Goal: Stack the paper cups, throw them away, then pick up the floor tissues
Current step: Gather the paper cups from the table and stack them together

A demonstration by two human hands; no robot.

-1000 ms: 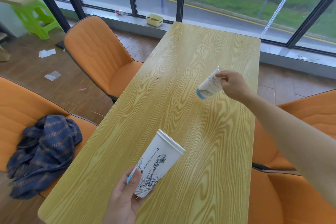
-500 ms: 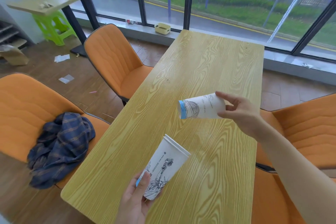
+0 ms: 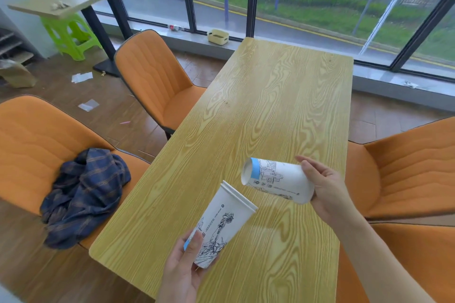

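Closer now than a moment ago, the right hand (image 3: 327,189) has brought its cup (image 3: 278,181) nearer to the stack (image 3: 221,224) in the left hand (image 3: 183,265), and the view has tipped up a little. That cup lies on its side in the air over the near part of the worktop (image 3: 270,110), with its blue-banded bottom facing left and its open mouth against the right palm; the fingers (image 3: 307,167) curl round the wide end. Left fingers wrap the bottom of the stack, which leans with its open top up and to the right. It looks like more than one cup, because a few rims show at the top. The two are near but not touching. The step now seems to be sliding the single cup into the stack. To do it well, the small blue end should point straight at the open top, so the right hand needs to tip the cup down and the left hand can lean the stack to meet it. Push gently so the rims do not crush. The tissues (image 3: 82,77) wait on the floor at the far left, well apart from the worktop.
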